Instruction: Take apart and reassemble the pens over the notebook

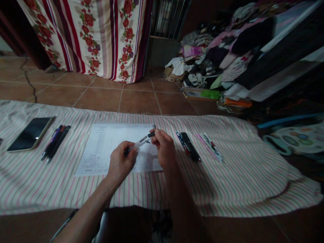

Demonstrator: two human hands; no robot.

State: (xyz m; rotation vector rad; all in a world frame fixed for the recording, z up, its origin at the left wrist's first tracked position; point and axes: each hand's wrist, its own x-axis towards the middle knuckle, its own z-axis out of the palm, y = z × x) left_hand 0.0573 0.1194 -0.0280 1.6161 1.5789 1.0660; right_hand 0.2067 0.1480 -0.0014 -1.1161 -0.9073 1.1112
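Left hand [121,158] and right hand [164,145] both pinch the clear pen [140,143], angled toward two o'clock — likely light, stiff, slick (plastic, I'd guess), best held mid-barrel.

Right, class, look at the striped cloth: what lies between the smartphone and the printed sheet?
A cluster of pens, black and purple among them, lies between the smartphone and the printed sheet, seen in the head view.

Bare left forearm [89,199] and bare right forearm [181,192], both tapering to the wrist; dark, pale-patterned clothing [162,225], dim in shadow
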